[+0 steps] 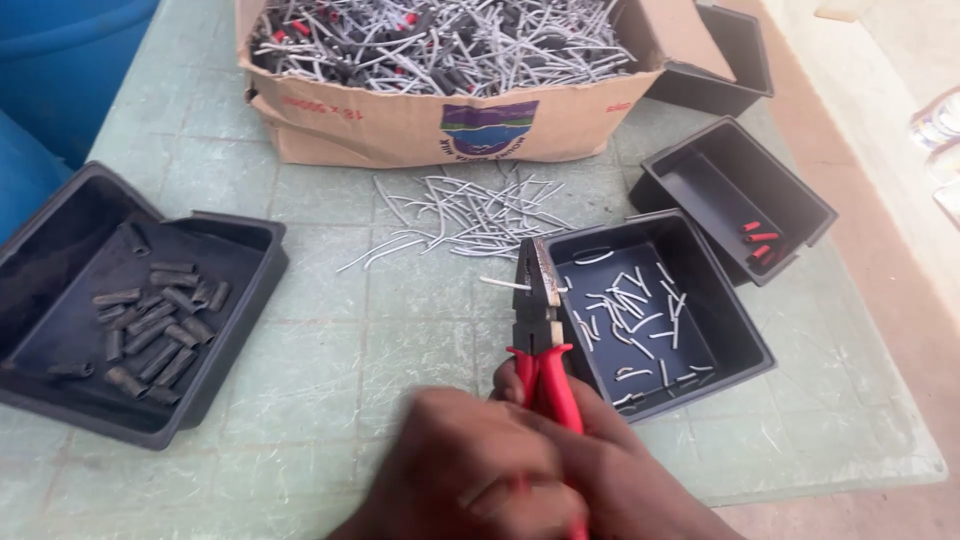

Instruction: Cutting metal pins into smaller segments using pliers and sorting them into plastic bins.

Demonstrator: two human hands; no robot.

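Bare worktop [330,330] is lying open between the left tray [240,300] and the wire-piece tray [740,350], while loose wire pieces [460,215] and the cardboard box [400,125] are blocking the far side.

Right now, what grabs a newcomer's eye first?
The red-handled pliers, held upright at bottom centre by both hands, the left hand overlapping the right hand, with a short grey wire piece at their jaws. Behind them, a cardboard box heaped with grey wire pieces stands at the top, and loose pieces lie scattered on the table before it.
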